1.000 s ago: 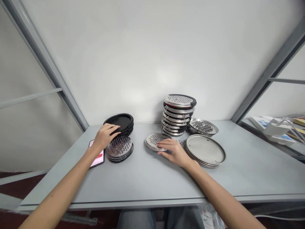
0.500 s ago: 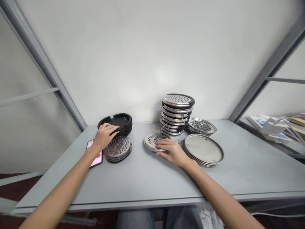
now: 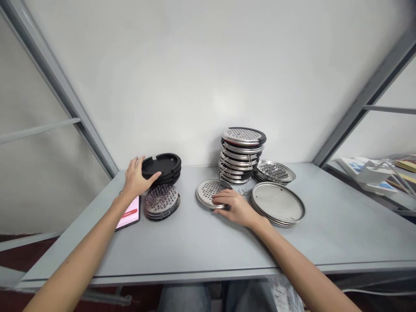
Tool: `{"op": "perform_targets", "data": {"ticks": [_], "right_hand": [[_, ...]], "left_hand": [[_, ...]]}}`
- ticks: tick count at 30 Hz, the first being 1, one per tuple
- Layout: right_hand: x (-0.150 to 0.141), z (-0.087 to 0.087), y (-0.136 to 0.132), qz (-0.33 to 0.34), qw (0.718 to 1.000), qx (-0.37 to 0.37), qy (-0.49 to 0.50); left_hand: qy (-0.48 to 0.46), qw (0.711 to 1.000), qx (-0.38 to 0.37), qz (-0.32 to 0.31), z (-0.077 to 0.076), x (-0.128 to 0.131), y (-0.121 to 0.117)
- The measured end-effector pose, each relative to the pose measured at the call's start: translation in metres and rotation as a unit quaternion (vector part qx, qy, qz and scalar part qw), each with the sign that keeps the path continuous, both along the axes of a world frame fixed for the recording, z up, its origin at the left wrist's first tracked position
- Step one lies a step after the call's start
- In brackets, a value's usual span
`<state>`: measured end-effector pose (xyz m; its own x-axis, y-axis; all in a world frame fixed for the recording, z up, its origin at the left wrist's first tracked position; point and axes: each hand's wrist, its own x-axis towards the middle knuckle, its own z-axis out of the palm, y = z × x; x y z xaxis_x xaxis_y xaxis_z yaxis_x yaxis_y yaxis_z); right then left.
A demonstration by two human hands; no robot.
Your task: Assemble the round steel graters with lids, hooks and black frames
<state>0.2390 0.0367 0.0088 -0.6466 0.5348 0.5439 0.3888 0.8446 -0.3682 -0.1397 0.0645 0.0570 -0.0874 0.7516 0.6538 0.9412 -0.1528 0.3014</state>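
My right hand (image 3: 234, 209) grips the near right edge of a round metal grater disc (image 3: 208, 190), fingers on top and thumb low at the rim. Beneath the disc, part of another rim shows. At the left, my left hand (image 3: 138, 180) reaches around the left side of a stack of black round holders (image 3: 165, 167). Its thumb lies over the front edge and its fingers are spread; whether they press on the top holder I cannot tell. In front of that stack sits a small pile of spiked grater discs (image 3: 161, 199).
A tall stack of graters with black rims and wire clips (image 3: 242, 156) stands near the wall. Right of it lie coarse grater discs (image 3: 276, 172) and plain metal lids (image 3: 278, 202). A phone (image 3: 129, 215) rests at the left, and papers (image 3: 367, 175) lie beyond the right frame.
My left hand has shifted left and back, from the front of the black holders to their left side, with its fingers spreading. My right hand stays on the grater disc, almost unmoved.
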Motion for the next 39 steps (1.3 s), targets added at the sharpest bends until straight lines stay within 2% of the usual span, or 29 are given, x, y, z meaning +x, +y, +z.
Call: {"op": "perform_targets", "data": {"ticks": [3,7,12,16,20,27,32,39], "right_hand": [[-0.004,0.003,-0.004,0.017,0.999,-0.032,-0.011],[-0.024,0.015,0.006,-0.023,0.997,-0.066,0.027],[-0.087,0.042,0.055,-0.061,0.986,-0.116,0.107],[-0.141,0.05,0.101,-0.131,0.948,-0.243,0.157],[-0.171,0.035,0.122,-0.132,0.929,-0.312,0.15],[-0.184,0.011,0.136,-0.086,0.939,-0.278,0.185],[-0.181,0.011,0.141,-0.108,0.937,-0.282,0.175],[-0.178,0.017,0.131,-0.118,0.944,-0.269,0.15]], "left_hand": [[-0.053,0.995,-0.088,0.017,0.001,-0.011,0.001],[-0.053,0.987,-0.155,0.003,0.009,-0.018,0.006],[-0.021,0.973,-0.229,-0.023,0.028,-0.02,0.025],[-0.004,0.952,-0.304,-0.035,0.04,-0.018,0.039],[0.013,0.962,-0.271,-0.045,0.037,-0.018,0.041],[-0.011,0.977,-0.188,-0.104,0.019,-0.021,0.044],[-0.009,0.981,-0.176,-0.085,0.015,-0.016,0.052],[0.014,0.98,-0.177,-0.085,0.01,-0.016,0.053]]}}
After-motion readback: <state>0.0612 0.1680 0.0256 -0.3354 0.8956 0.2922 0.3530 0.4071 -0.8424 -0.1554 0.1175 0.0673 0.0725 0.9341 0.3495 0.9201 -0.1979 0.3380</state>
